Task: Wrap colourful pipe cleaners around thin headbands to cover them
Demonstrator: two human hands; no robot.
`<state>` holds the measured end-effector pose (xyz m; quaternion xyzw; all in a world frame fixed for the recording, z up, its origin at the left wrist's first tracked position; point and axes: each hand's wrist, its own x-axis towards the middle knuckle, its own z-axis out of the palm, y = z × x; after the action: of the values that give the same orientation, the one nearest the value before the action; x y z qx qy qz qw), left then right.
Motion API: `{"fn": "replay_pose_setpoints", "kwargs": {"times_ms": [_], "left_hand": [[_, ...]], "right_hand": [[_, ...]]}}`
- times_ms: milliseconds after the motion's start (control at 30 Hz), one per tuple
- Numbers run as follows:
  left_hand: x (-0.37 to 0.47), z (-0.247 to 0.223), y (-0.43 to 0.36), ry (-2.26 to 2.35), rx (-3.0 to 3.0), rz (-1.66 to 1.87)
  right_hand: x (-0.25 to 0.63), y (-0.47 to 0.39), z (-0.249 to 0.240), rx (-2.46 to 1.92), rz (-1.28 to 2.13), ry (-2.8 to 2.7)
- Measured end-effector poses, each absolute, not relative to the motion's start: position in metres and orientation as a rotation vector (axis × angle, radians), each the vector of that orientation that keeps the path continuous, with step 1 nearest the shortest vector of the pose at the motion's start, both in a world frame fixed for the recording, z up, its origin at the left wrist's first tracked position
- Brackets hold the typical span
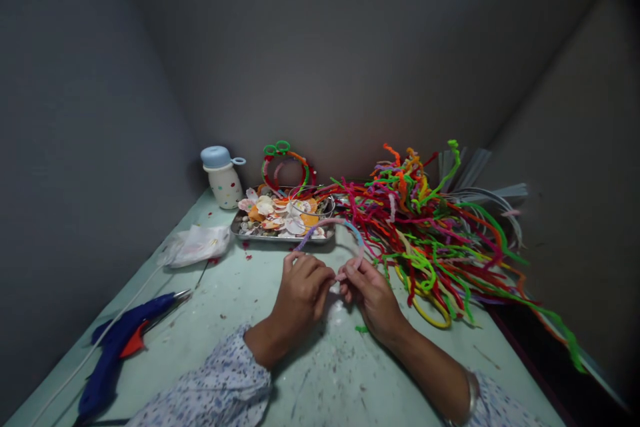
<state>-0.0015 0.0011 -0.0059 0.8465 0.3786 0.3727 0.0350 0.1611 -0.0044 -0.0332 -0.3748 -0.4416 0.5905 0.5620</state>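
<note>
Between my two hands a thin headband (330,221) wrapped in fuzzy pipe cleaner arches up, purple on the left, pink on top, blue on the right. My left hand (303,287) is closed around its purple side, fingertips pinched together toward the middle. My right hand (370,293) grips the pale pink side with thumb and fingers. A short pale pink piece of pipe cleaner (341,276) shows between the fingertips of both hands. Just behind the headband lies a metal tray (280,239) of flower-shaped pieces and small beads.
A large tangle of coloured pipe cleaners (425,240) spreads over the right side. At left are a blue glue gun (113,347) with its cord, a plastic bag (197,245) and a white bottle (224,181). Finished-looking headbands (287,167) stand behind the tray against grey walls.
</note>
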Motion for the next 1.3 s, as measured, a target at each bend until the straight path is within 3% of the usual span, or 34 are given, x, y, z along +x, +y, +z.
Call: {"fn": "replay_pose_setpoints", "kwargs": {"times_ms": [500, 867, 1133, 1300], "left_hand": [[0.003, -0.011, 0.003, 1.199, 2.503, 1.252], [0.002, -0.01, 0.002, 1.235, 2.423, 1.338], [0.001, -0.01, 0.002, 1.195, 2.425, 1.331], [0.001, -0.011, 0.003, 1.189, 2.434, 1.313]], "right_hand": [[0.164, -0.002, -0.017, -1.04, 1.289, -1.158], [0.26, 0.04, 0.019, -1.824, -0.002, -1.889], [0.301, 0.053, 0.011, -2.047, -0.354, -1.975], [0.308, 0.056, 0.014, -2.02, -0.375, -1.978]]}}
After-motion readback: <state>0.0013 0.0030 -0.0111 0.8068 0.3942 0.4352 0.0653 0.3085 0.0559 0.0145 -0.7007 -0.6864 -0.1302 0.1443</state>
